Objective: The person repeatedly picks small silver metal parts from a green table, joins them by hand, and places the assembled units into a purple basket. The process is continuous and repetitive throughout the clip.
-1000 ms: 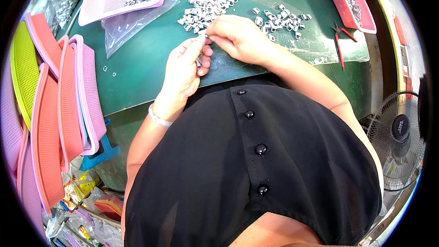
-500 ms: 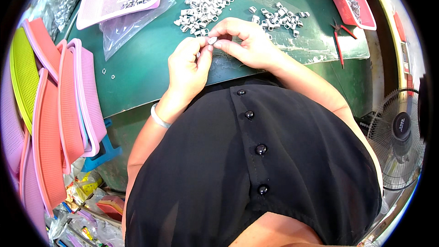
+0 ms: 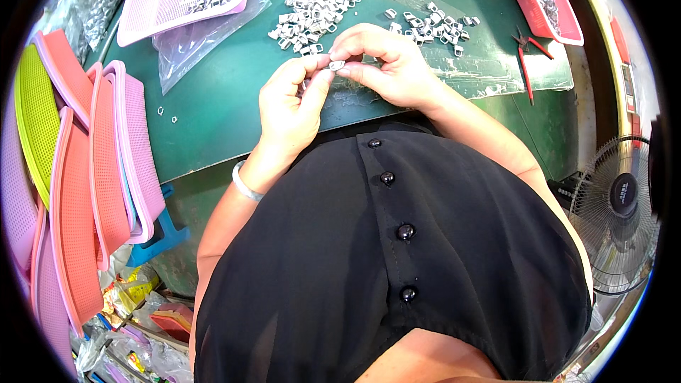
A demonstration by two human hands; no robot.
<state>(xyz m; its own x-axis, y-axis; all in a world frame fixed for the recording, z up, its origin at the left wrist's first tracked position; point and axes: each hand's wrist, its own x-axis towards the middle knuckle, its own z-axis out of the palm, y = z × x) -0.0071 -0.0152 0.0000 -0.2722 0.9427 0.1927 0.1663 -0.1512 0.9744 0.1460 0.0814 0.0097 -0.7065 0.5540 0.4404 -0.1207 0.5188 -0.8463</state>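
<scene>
Between the fingertips of both hands is a small silvery metal buckle (image 3: pixel 337 66), just above the near edge of the green table. My left hand (image 3: pixel 292 99) pinches it from the left with thumb and forefinger; its other fingers are curled, and what looks like another metal piece shows partly in them. From the right, my right hand (image 3: pixel 386 67) grips the same buckle with thumb and forefinger. Beyond the hands lies a large pile of similar metal buckles (image 3: pixel 316 14). A smaller group of metal buckles (image 3: pixel 433 27) is spread to its right.
At the far left stands a lilac basket (image 3: pixel 142 0) of metal parts on a clear plastic bag (image 3: pixel 186 50). A pink tray (image 3: pixel 521 10) of small parts and red-handled pliers (image 3: pixel 526 64) lie right. Stacked plastic baskets (image 3: pixel 74 213) crowd the left; a fan (image 3: pixel 613 213) stands right.
Both hands have shifted slightly, and the buckle between them has moved a little to the right and turned, showing more of its face. The piles look the same.
</scene>
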